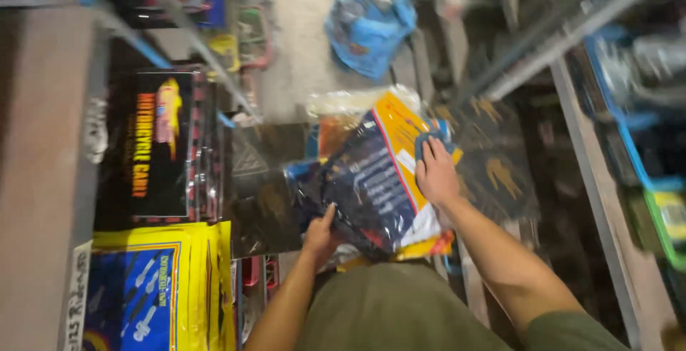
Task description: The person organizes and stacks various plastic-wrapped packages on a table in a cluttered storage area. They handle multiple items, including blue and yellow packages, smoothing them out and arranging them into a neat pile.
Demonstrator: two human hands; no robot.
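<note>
Dim, cluttered storeroom: metal shelf rails (pixel 572 29) on the right, a pale floor strip (pixel 300 29), stacked boxes (pixel 153 151) at left.

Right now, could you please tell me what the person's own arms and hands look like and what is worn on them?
Both forearms are bare, with nothing worn on the wrists or fingers that this blurred view shows. The left hand and right hand wear no gloves. The right arm ends in a short olive-green sleeve, matching the olive-green shirt below.
</note>
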